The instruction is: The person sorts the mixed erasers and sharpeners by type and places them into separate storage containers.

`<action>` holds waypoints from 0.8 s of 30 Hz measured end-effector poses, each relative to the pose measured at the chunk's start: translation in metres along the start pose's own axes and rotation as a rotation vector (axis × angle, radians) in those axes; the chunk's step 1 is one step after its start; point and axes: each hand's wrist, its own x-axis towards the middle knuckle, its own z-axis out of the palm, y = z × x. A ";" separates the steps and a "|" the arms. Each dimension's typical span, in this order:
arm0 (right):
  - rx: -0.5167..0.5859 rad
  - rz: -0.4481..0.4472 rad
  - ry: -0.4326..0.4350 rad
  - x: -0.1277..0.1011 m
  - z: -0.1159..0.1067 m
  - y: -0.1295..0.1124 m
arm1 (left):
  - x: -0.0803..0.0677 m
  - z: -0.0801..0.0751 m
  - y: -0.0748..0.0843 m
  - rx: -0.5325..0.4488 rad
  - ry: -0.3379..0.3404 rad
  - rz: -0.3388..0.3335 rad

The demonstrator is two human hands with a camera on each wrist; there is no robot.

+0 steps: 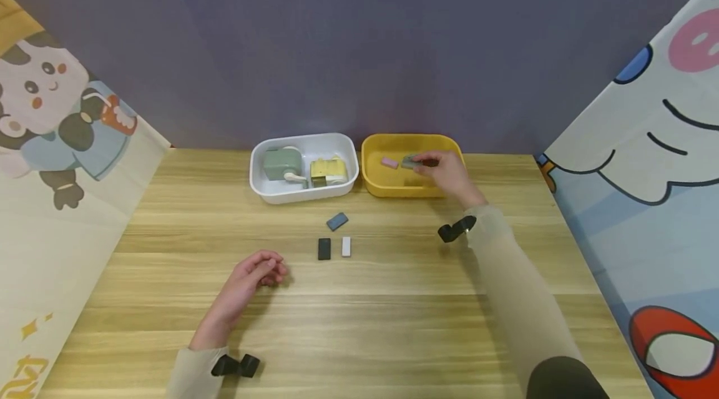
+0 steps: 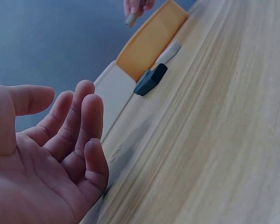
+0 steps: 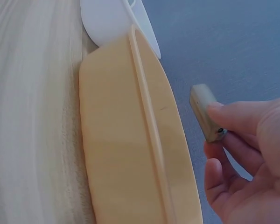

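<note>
My right hand [image 1: 446, 174] pinches a small grey-green rectangular block [image 3: 203, 112] between thumb and fingers, above the yellow bin [image 1: 412, 192]. A small dark hole shows near the block's lower end in the right wrist view. Inside the bin lies a pink block [image 1: 389, 162]. On the table in front of the bins are a blue-grey block [image 1: 337, 221], a black block [image 1: 324, 249] and a white block [image 1: 346, 246]. To the left of these, my left hand [image 1: 259, 271] holds nothing, its fingers loosely bent and palm turned inward.
Left of the yellow bin stands a white bin [image 1: 281, 198] holding a green boxy item [image 1: 283, 163] with a pale handle-like part and a yellow item [image 1: 328, 170]. Both bins sit at the table's back edge against a grey-blue wall [image 1: 359, 43]. Cartoon-printed panels flank the table [image 1: 359, 330].
</note>
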 end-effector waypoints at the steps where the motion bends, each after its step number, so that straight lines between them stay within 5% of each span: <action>1: -0.009 -0.006 0.003 0.002 -0.001 -0.001 | 0.000 0.000 0.000 0.002 0.000 0.000; 24: -0.076 0.095 -0.056 0.051 0.007 0.002 | -0.003 -0.001 0.000 0.008 0.019 -0.002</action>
